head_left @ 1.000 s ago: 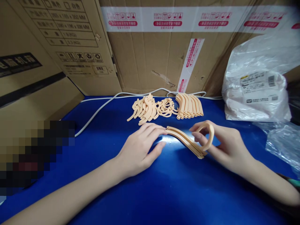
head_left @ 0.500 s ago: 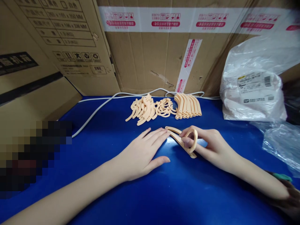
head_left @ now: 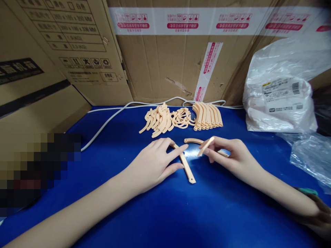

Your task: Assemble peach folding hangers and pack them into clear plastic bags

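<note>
My left hand (head_left: 156,162) rests low over the blue table, its thumb and fingers closed on a curved pale wooden strip (head_left: 188,168). The strip's lower end, with a small hole, points toward me; its upper end is partly under the fingers. In a pinch, my right hand (head_left: 230,153) holds a small curved wooden piece (head_left: 206,146), seen nearly edge-on. A second curved wooden strip (head_left: 192,140) lies behind and under the right fingers, which hide its middle; whether they touch it I cannot tell.
Behind the hands lie a heap of curved wooden pieces (head_left: 161,120), a pile of hook-shaped pieces (head_left: 181,118) and a row of stacked strips (head_left: 207,116). A white cable (head_left: 103,129) runs along the back. Cardboard boxes (head_left: 160,69) and a plastic bag (head_left: 279,100) border the table.
The two strips, close together before, are now apart. My left hand has drawn one left and turned it, its fingers now bent. The small piece in my right hand has turned edge-on.
</note>
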`<state>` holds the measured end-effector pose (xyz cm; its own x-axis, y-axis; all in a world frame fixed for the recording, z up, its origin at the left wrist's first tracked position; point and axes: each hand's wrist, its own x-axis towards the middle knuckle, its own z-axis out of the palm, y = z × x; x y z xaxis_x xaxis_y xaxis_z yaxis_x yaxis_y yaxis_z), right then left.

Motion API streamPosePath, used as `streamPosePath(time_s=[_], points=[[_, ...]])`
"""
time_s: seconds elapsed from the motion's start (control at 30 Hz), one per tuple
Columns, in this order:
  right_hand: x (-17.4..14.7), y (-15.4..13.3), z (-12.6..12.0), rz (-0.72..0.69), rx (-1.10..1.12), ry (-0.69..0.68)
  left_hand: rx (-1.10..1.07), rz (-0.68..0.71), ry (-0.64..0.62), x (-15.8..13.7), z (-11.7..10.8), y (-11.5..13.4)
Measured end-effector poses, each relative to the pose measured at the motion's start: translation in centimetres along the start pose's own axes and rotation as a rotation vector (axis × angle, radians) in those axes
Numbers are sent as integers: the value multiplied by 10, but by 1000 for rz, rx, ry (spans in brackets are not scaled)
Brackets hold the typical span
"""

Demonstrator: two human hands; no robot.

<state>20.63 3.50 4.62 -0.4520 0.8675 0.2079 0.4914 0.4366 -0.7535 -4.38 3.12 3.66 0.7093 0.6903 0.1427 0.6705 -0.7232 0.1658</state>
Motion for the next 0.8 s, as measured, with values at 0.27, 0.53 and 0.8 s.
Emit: streamPosePath(time_s=[0.27,0.53,0.8], points=[[1,7,20,218,409,-237,-131,11,24,-4,7,2],[4,13,17,273,530,-194,-162,68,20,-2,7,5],[1,14,18,262,492,-221,-207,140,-3,-3,6,5]])
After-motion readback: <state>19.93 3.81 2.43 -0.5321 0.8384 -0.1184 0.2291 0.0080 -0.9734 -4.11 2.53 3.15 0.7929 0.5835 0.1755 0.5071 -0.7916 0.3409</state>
